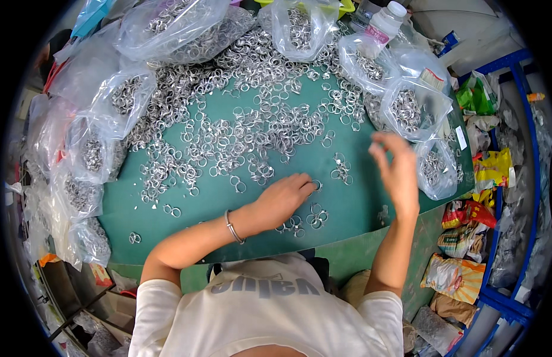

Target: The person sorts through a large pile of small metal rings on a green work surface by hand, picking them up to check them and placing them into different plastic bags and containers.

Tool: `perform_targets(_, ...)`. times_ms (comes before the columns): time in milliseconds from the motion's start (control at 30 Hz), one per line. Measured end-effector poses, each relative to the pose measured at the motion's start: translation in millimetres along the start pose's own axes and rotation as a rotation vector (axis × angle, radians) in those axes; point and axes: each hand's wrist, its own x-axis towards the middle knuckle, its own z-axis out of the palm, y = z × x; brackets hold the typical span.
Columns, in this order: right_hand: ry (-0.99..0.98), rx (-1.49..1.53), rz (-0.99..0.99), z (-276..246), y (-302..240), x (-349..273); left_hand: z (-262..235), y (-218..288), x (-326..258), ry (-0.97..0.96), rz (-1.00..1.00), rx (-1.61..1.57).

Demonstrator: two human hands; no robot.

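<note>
A green mat (198, 202) covers the table and carries a wide scatter of small silver metal rings (252, 128). My left hand (283, 199) lies palm down on the mat, fingertips on a ring (317, 185) near a small cluster of rings (306, 219); a thin bracelet circles that wrist. My right hand (398, 172) is raised above the mat's right side, slightly blurred, fingers loosely apart; I cannot tell whether a ring is pinched in them. It hovers next to a clear bag of rings (438, 169).
Clear plastic bags of rings line the mat: several on the left (85, 154), more at the back (187, 27), others at the right (410, 107). A white bottle (383, 24) stands at the back right. Colourful packets (460, 256) and a blue frame (508, 297) sit at the right.
</note>
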Motion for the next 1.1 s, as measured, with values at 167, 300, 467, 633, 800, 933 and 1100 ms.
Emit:
perform_targets(167,-0.171,0.045,0.089,40.5,-9.9,-59.3,-2.2,6.2,19.9,-0.045,-0.088,-0.207)
perform_targets(300,-0.170,0.309,0.173,37.1,-9.1,-65.1,-1.2,-7.2,46.2,0.135,-0.004,-0.118)
perform_targets(467,0.021,0.084,-0.054,51.1,6.9,-48.1,6.8,-13.3,71.6,0.064,0.162,0.099)
perform_targets(633,-0.140,0.355,0.206,42.4,-2.0,-65.2,0.4,-16.7,47.6,-0.006,0.081,0.065)
perform_targets(800,-0.078,0.229,0.090,48.9,-7.5,-63.9,-2.0,-11.0,36.4,0.103,0.062,-0.099)
perform_targets(933,-0.315,0.329,0.080,48.9,-13.2,-75.6,-7.0,0.4,9.9,-0.029,0.062,0.002)
perform_targets(1100,-0.171,0.404,0.209,48.5,-19.6,-55.0,-12.8,5.0,8.9,0.042,0.009,-0.018)
